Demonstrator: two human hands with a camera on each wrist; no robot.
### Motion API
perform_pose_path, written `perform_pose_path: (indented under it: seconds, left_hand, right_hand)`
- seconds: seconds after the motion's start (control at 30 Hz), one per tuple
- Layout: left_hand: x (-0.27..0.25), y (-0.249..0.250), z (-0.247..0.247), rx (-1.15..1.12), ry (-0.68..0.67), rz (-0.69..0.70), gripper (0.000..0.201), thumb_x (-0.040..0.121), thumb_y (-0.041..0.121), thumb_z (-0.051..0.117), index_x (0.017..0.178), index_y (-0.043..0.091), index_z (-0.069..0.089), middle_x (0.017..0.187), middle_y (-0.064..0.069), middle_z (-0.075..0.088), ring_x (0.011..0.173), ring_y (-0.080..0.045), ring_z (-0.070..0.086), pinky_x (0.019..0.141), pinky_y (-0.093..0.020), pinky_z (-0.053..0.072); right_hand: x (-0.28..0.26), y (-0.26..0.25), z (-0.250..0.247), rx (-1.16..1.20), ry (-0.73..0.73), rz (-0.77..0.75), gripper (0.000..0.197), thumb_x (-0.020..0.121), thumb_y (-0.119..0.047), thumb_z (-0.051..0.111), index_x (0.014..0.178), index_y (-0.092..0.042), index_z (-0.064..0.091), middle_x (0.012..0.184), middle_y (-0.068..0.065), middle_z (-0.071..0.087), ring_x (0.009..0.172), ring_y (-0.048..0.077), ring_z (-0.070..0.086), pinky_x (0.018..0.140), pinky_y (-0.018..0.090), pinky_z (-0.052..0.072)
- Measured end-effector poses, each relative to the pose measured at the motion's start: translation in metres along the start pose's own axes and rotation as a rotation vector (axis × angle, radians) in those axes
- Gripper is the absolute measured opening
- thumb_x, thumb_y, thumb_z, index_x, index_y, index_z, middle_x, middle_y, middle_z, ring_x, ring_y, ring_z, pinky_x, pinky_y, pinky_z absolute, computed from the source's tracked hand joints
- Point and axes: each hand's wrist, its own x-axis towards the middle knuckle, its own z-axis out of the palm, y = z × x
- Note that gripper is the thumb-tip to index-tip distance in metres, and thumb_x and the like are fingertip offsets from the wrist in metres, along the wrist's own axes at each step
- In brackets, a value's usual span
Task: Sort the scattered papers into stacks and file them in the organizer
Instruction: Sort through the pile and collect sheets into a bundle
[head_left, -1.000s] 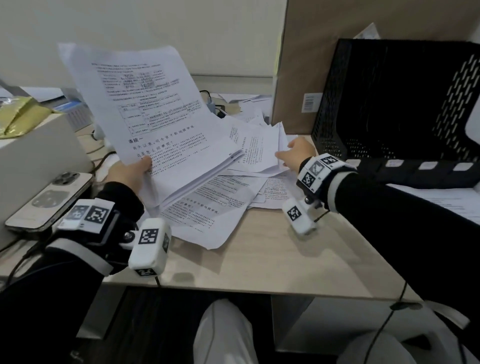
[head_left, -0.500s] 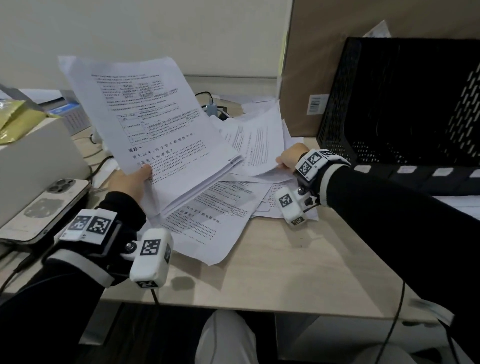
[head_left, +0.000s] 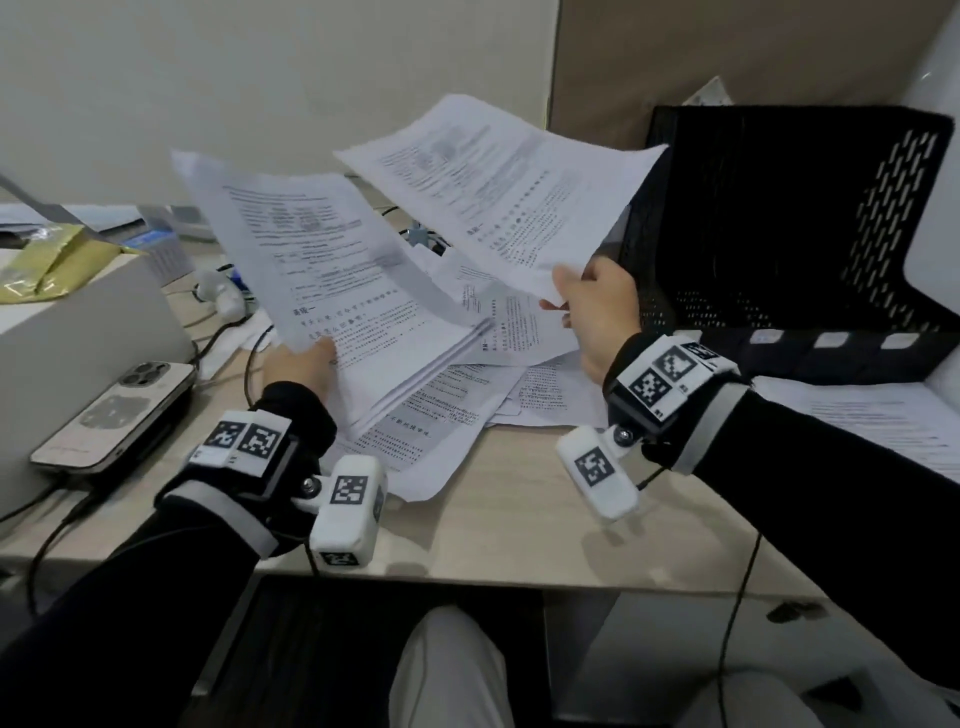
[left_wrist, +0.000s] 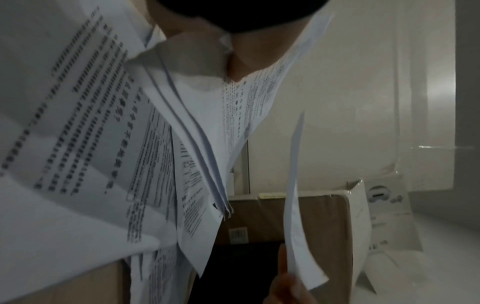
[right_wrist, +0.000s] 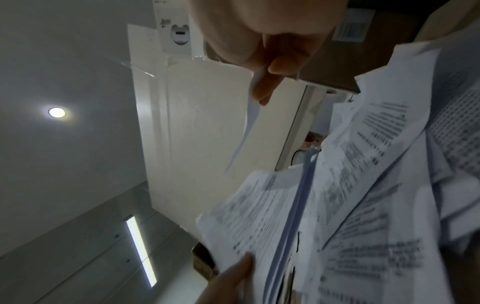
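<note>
Left hand (head_left: 304, 366) pinching stack (head_left: 337, 291) by its lower edge, raised over desk (head_left: 519, 509) left of middle. Right hand (head_left: 597, 312) pinching single sheet (head_left: 498, 197) by a corner, lifted above loose papers (head_left: 467, 395) at desk's middle. Black organizer (head_left: 779, 223) at far right corner. Phone (head_left: 114, 410) near left edge.

My left hand (head_left: 304, 364) holds the thick printed paper stack (head_left: 343, 291) left of my right hand's (head_left: 597, 312) single printed sheet (head_left: 498, 192); loose printed pages (head_left: 467, 395) lie below on the pale wooden desk (head_left: 519, 509), the black perforated plastic organizer (head_left: 779, 228) at right.
</note>
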Motion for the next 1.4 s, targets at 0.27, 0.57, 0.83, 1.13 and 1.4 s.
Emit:
perform_pose_path:
  seconds: [0.27,0.57,0.83,1.13,1.4]
  left_hand:
    - [-0.050,0.030,0.042,-0.401,-0.212,-0.026,0.036,0.097,0.039,0.041,0.107,0.006,0.052,0.083,-0.004,0.061,0.073,-0.021,0.060,0.071,-0.032,0.051]
    - [-0.074,0.040,0.058,-0.505,-0.473,0.070,0.040,0.090,0.042,0.055,0.116,0.012,0.058,0.110,-0.006,0.069,0.101,-0.026,0.067,0.090,-0.040,0.054]
    - [-0.031,0.028,0.041,-0.223,-0.193,0.022,0.034,0.087,0.015,0.060,0.118,0.002,0.058,0.119,-0.016,0.063,0.107,-0.032,0.061,0.100,-0.044,0.047]
    - [0.025,0.001,0.019,-0.125,-0.023,-0.024,0.039,0.087,0.012,0.058,0.124,0.001,0.056,0.128,-0.015,0.059,0.116,-0.031,0.057,0.100,-0.035,0.044]
    - [0.044,-0.015,0.019,-0.093,0.007,-0.060,0.036,0.087,0.009,0.059,0.122,0.000,0.057,0.124,-0.016,0.061,0.110,-0.030,0.059,0.094,-0.032,0.044]
  right_hand:
    - [-0.052,-0.006,0.006,0.113,-0.141,0.095,0.006,0.090,-0.008,0.053,0.094,-0.011,0.056,0.097,0.007,0.068,0.078,0.023,0.069,0.042,0.015,0.042]
    - [-0.073,-0.002,0.001,0.047,-0.330,0.166,0.020,0.084,-0.003,0.060,0.103,-0.002,0.064,0.103,0.015,0.071,0.079,0.029,0.069,0.056,0.026,0.049]
    - [-0.045,-0.004,-0.030,-0.237,-0.358,0.137,0.032,0.092,-0.041,0.056,0.082,-0.012,0.062,0.073,0.005,0.070,0.046,0.006,0.057,0.035,0.010,0.031]
    - [0.053,0.043,-0.039,-0.573,-0.232,0.230,0.032,0.085,-0.036,0.066,0.070,-0.011,0.053,0.068,0.003,0.057,0.069,0.021,0.062,0.050,0.025,0.036]
    - [0.106,0.051,-0.001,-0.850,-0.285,0.298,0.034,0.086,-0.032,0.065,0.064,-0.011,0.050,0.076,0.006,0.060,0.062,0.018,0.054,0.063,0.022,0.041]
